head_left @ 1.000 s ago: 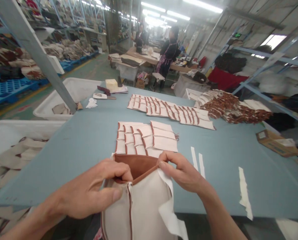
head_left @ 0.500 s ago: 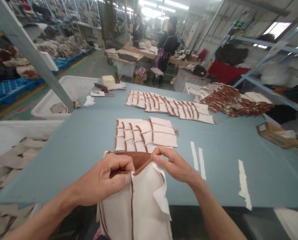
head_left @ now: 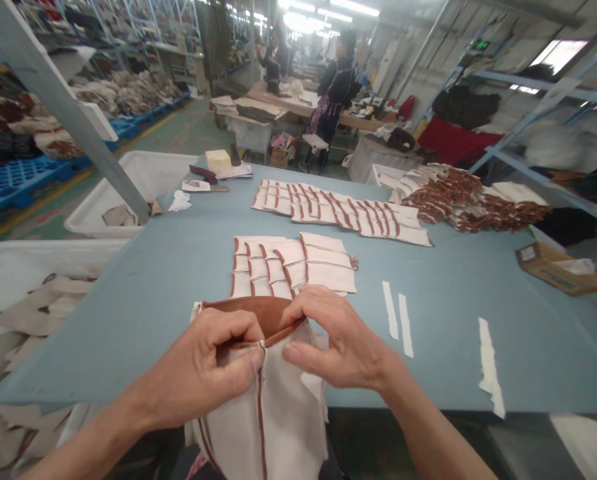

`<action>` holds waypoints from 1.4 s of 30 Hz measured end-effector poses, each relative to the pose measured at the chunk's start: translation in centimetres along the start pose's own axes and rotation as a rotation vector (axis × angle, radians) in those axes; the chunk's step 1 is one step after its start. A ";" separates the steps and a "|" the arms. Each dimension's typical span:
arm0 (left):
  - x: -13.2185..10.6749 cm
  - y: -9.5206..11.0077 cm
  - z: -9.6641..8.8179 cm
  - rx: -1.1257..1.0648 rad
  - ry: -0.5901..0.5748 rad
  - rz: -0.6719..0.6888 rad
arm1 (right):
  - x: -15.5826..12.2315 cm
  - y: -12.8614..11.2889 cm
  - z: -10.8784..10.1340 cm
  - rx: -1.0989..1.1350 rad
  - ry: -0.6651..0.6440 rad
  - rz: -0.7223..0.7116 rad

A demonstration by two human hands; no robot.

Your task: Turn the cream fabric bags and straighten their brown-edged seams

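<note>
I hold a cream fabric pouch [head_left: 273, 413] with brown trim and a brown lining at the near edge of the blue table [head_left: 168, 267]. My left hand [head_left: 203, 367] pinches the pouch's left top edge, fingers curled shut. On the right top edge my right hand [head_left: 338, 340] grips with thumb and fingers closed over the rim. The pouch mouth stands open between both hands, showing the brown inside. Just beyond lies a fanned stack of cream pieces with brown edges [head_left: 293, 270].
A long row of similar pieces [head_left: 338, 213] lies farther back, a heap of them [head_left: 468, 197] at the right. White strips [head_left: 395, 317] and a cardboard box [head_left: 553, 267] lie right. White bins [head_left: 143, 180] stand left. People work at far tables.
My right hand has slid left along the pouch rim toward my left hand, closing over the top edge. The loose white flap at the right side has dropped out of sight.
</note>
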State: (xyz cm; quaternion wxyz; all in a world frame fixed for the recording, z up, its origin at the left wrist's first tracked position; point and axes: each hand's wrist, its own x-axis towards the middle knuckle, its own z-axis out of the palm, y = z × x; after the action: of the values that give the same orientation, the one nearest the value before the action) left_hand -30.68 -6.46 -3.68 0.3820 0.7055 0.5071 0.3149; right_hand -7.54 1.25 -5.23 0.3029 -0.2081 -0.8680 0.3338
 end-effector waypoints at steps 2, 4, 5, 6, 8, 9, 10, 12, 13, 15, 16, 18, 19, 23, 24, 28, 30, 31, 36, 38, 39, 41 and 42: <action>-0.1 0.5 -0.2 0.035 -0.009 -0.003 | 0.4 -1.0 0.6 0.046 0.008 -0.048; -0.2 0.7 -0.5 0.027 -0.036 -0.008 | 0.7 -1.6 1.2 0.089 -0.005 -0.061; -0.2 0.7 -0.8 0.011 -0.060 -0.014 | 0.8 -1.7 1.4 0.102 -0.015 -0.067; -0.2 0.6 -1.0 -0.010 -0.092 -0.023 | 0.9 -1.7 1.5 0.115 -0.026 -0.073; -0.3 0.4 -1.7 -0.048 -0.165 -0.043 | 1.0 -1.6 1.6 0.143 -0.045 -0.080; -0.3 0.3 -2.1 -0.063 -0.200 -0.051 | 1.0 -1.5 1.6 0.156 -0.056 -0.080; -0.3 0.3 -2.4 -0.078 -0.233 -0.054 | 1.0 -1.5 1.6 0.168 -0.066 -0.078; -0.2 0.3 -2.9 -0.110 -0.286 -0.047 | 1.0 -1.5 1.5 0.178 -0.083 -0.075; -0.2 0.4 -3.1 -0.122 -0.301 -0.041 | 1.0 -1.6 1.5 0.175 -0.085 -0.078; -0.1 0.4 -3.2 -0.127 -0.297 -0.026 | 1.1 -2.0 1.4 0.148 -0.075 -0.084; -0.2 0.4 -3.1 -0.117 -0.283 -0.021 | 1.0 -2.2 1.4 0.123 -0.064 -0.084; -0.3 0.3 -2.9 -0.087 -0.251 -0.013 | 1.0 -2.7 1.4 0.068 -0.038 -0.075; -0.4 0.3 -2.8 -0.071 -0.236 -0.010 | 0.9 -2.9 1.5 0.040 -0.025 -0.069; -0.4 0.4 -2.4 -0.014 -0.175 -0.004 | 0.7 -3.3 2.2 -0.058 0.026 -0.061; -0.4 0.4 -2.3 -0.006 -0.162 -0.003 | 0.7 -3.3 2.4 -0.081 0.036 -0.057; -0.1 0.2 -2.0 -0.026 -0.151 -0.030 | 0.8 -3.1 2.9 -0.119 0.057 -0.031; -0.1 0.0 -1.9 -0.038 -0.150 -0.048 | 0.8 -3.1 2.7 -0.092 0.054 -0.036; -0.1 -0.1 -1.9 -0.038 -0.149 -0.051 | 0.9 -3.1 2.6 -0.072 0.053 -0.045; -0.7 0.3 -1.7 0.043 -0.080 -0.020 | 0.7 -3.8 1.7 -0.179 0.119 -0.091; -1.0 0.6 -1.5 0.112 -0.041 0.004 | 0.4 -4.3 1.6 -0.304 0.140 -0.091; -1.1 0.8 -1.3 0.144 -0.019 0.025 | 0.3 -4.6 1.6 -0.354 0.144 -0.089; -1.4 1.0 -0.9 0.196 0.031 0.072 | 0.0 -5.0 1.6 -0.411 0.144 -0.077; -1.5 1.1 -0.7 0.216 0.059 0.098 | -0.1 -5.2 1.6 -0.420 0.140 -0.067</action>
State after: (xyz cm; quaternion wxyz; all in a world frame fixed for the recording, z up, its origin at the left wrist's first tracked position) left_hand -31.17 -7.99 -2.53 0.2728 0.7571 0.5138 0.2973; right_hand -9.38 -3.17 -2.55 0.3234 -0.2605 -0.9017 0.1203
